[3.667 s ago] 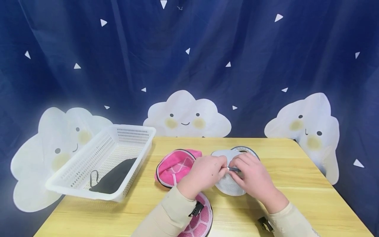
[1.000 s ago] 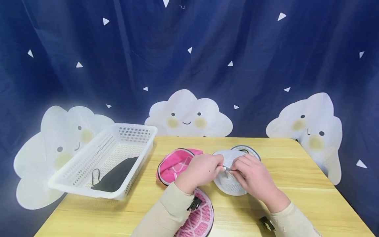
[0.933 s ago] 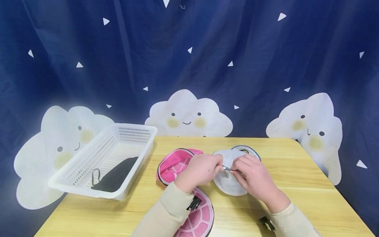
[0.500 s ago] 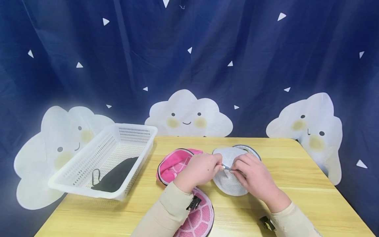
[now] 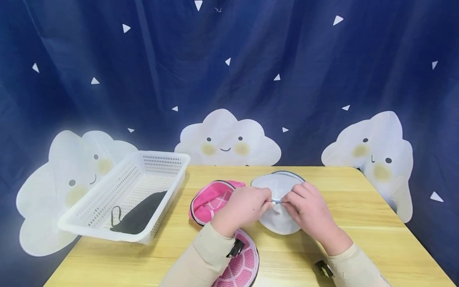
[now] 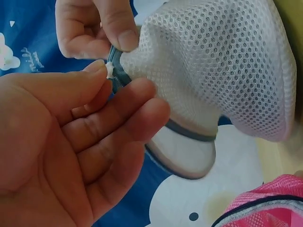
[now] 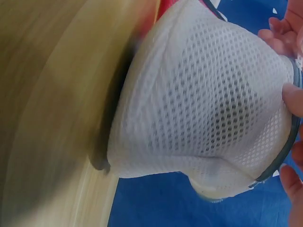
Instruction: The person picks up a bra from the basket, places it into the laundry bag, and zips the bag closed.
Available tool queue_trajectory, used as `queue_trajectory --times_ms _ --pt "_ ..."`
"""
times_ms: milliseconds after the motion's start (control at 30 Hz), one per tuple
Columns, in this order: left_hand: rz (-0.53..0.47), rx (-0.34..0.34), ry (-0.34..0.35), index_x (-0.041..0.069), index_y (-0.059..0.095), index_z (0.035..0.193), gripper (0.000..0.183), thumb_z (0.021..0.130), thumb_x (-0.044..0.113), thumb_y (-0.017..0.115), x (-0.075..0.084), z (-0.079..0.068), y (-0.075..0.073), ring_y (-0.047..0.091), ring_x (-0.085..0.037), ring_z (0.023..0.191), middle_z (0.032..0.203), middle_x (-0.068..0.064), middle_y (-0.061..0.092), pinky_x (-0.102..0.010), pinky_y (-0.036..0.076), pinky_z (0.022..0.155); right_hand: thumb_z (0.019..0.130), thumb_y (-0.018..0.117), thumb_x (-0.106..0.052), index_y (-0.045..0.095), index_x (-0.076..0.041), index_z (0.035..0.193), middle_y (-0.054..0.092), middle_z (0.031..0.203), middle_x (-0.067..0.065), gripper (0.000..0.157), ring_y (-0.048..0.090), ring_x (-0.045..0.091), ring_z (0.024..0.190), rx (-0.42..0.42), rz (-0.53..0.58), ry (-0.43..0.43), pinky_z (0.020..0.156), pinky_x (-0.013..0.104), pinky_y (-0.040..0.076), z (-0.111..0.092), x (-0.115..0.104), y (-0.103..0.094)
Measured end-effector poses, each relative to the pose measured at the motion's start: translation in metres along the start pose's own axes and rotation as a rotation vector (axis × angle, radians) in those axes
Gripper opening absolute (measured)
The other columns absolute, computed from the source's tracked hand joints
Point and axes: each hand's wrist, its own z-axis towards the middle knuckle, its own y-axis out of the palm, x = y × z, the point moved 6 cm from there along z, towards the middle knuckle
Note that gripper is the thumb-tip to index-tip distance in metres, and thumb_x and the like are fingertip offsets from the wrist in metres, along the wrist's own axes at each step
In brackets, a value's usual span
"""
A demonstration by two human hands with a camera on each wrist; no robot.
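Note:
A white mesh laundry bag with a grey zipper edge is between my two hands, over the table. My left hand pinches the zipper edge at a small white piece, thumb against forefinger, as the left wrist view shows. Close beside it, my right hand pinches the same edge between thumb and fingers. In the right wrist view the bag's mesh side bulges towards the table, with the grey zipper curving along the right. The bag's round flap hangs below the edge in the left wrist view.
A pink mesh bag lies with its mouth unzipped left of the white one. Under my left forearm is a round pink mesh piece. The white plastic basket at the left holds a black cloth item with a loop.
The white bag's upper part has shifted up and left, and its round flap behind is now mostly covered. Both hands keep their pinch on the zipper edge, barely moving.

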Motion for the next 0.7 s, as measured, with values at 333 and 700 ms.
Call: queue_trajectory --times_ms 333,700 --pt "-0.015 0.038 -0.054 0.025 0.063 0.083 0.02 0.094 0.04 0.072 0.0032 0.0006 -0.0008 0.048 -0.005 0.059 0.064 0.017 0.048 -0.027 0.038 0.053 0.082 0.071 -0.009 0.063 -0.013 0.089 0.056 0.083 -0.004 0.011 0.048 0.023 0.076 -0.072 -0.021 0.079 0.072 0.036 0.041 -0.0025 0.0051 0.0024" --pt "-0.022 0.027 -0.079 0.026 0.063 0.083 0.02 0.094 0.04 0.072 0.0029 0.0011 0.0005 0.048 -0.005 0.059 0.063 0.018 0.048 -0.028 0.039 0.053 0.08 0.074 -0.009 0.064 -0.013 0.089 0.055 0.084 -0.004 0.014 0.051 0.02 0.078 -0.076 0.007 0.082 0.074 0.035 0.045 -0.0022 0.0028 0.004"
